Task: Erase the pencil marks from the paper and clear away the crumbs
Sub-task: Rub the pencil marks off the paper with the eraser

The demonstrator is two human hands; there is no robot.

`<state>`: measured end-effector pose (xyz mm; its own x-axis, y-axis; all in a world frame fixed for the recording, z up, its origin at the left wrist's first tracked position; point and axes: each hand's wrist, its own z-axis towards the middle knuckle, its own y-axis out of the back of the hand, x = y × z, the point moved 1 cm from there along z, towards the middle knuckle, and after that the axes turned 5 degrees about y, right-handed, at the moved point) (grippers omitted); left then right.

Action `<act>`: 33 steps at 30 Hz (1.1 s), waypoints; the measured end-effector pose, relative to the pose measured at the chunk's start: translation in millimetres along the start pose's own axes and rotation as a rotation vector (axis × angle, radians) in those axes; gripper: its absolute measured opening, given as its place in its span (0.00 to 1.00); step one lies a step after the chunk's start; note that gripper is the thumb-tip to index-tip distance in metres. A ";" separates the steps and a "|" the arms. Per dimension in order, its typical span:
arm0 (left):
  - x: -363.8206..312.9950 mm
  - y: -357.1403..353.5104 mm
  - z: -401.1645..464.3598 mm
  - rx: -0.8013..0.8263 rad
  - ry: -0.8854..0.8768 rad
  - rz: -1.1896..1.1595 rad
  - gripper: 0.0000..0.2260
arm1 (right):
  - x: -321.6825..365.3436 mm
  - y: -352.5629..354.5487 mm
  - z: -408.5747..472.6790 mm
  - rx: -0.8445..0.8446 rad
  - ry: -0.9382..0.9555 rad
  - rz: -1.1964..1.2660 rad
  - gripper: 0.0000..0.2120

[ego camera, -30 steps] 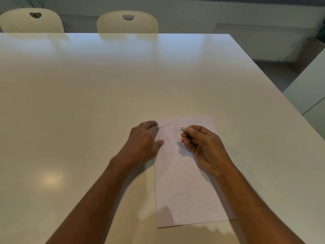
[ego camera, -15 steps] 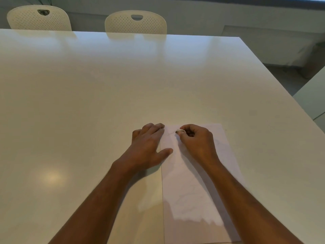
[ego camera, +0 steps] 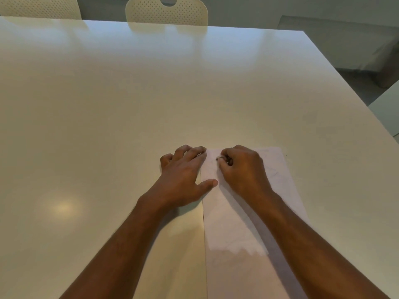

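A white sheet of paper (ego camera: 233, 231) with faint pencil marks lies lengthwise on the white table (ego camera: 129, 108), running off the bottom of the view. My left hand (ego camera: 183, 175) lies flat across the paper's left edge near its far corner, fingers spread, thumb on the sheet. My right hand (ego camera: 241, 169) is curled over the far end of the paper and pinches a small white eraser (ego camera: 220, 158), whose tip touches the sheet. Fainter scribbles (ego camera: 274, 171) show right of that hand. No crumbs are visible.
Two cream perforated chairs (ego camera: 166, 9) stand at the table's far side. The table's right edge (ego camera: 354, 91) runs diagonally, with grey floor and another white surface (ego camera: 388, 108) beyond it.
My right hand turned palm-down and lowered the eraser onto the paper's far end. My left hand shifted slightly onto the paper's edge. The camera moved closer.
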<state>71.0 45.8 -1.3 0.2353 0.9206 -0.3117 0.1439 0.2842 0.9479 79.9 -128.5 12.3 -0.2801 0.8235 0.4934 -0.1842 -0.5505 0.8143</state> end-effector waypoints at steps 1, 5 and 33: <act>-0.4 0.1 0.3 0.006 0.001 0.001 0.35 | -5.1 2.7 3.3 -0.025 -0.031 -0.020 0.06; 0.2 0.0 0.4 0.008 0.000 -0.009 0.35 | 4.4 -1.3 -0.8 0.010 0.032 -0.035 0.06; 0.5 -0.9 0.2 0.001 -0.008 -0.023 0.33 | 16.2 1.0 -5.0 0.149 0.187 -0.024 0.08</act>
<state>71.2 46.0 -2.3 0.2401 0.9116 -0.3336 0.1499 0.3047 0.9406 70.5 -116.5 19.5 -0.4495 0.7885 0.4198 -0.0551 -0.4935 0.8680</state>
